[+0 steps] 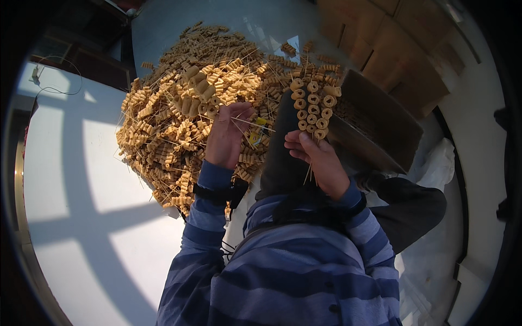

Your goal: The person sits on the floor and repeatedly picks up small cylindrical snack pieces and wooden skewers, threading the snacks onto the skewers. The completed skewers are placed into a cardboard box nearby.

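Skewers in both our hands.
Our right hand (321,160) grips a bunch (312,111); our left hand (225,136) pinches one stick (253,124) over the pile (179,108).

Hard sunlight throws window-frame shadows across the floor (81,179); dark fisheye rim bends edges.

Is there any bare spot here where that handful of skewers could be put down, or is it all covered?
The white floor left of the skewer pile lies bare, sunlit, out to the dark wall. A smaller bare strip lies beyond the pile. It is crowded between the left hand and right hand, where pile, skewer bundle and cardboard box meet.
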A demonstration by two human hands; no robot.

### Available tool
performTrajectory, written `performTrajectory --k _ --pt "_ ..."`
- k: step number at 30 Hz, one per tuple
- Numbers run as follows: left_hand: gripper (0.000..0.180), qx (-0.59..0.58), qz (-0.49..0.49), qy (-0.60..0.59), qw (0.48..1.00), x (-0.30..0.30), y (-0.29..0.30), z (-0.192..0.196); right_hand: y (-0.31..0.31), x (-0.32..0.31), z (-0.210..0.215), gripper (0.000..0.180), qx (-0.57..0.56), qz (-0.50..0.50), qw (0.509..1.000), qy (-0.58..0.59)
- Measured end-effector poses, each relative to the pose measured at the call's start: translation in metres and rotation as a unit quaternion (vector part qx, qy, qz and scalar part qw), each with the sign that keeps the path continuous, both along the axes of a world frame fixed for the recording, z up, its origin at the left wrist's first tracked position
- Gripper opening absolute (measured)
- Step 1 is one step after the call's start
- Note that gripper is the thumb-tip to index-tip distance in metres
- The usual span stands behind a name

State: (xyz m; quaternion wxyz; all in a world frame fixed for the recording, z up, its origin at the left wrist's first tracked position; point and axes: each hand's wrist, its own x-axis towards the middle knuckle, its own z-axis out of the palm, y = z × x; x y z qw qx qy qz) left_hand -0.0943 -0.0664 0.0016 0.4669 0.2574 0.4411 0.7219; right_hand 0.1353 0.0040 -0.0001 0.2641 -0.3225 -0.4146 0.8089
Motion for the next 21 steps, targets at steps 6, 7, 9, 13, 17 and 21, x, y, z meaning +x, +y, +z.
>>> performTrajectory --k 6,7,9,13,17,21 --pt "0.049 -0.056 -0.083 -0.029 0.995 0.056 0.018 0.003 0.012 0.022 -0.005 0.036 0.077 0.123 0.984 -0.099" --pt "0.050 -0.074 -0.100 -0.013 0.992 0.057 0.018 0.003 0.015 0.029 -0.006 0.036 0.109 0.155 0.977 -0.102" --pt "0.053 -0.093 -0.095 -0.007 0.991 0.061 0.018 0.001 0.024 0.038 -0.009 0.036 0.082 0.095 0.984 -0.126" --pt "0.055 -0.125 -0.097 0.023 0.987 0.089 0.016 -0.006 0.023 0.044 -0.009 0.036 -0.037 0.038 0.998 -0.031" --pt "0.056 -0.121 -0.139 -0.039 0.982 0.115 0.018 -0.008 0.013 0.040 -0.007 0.032 -0.102 0.077 0.992 0.016" --pt "0.057 -0.129 -0.192 -0.107 0.967 0.116 0.017 0.000 0.011 0.048 -0.006 0.032 -0.135 0.125 0.982 0.048"
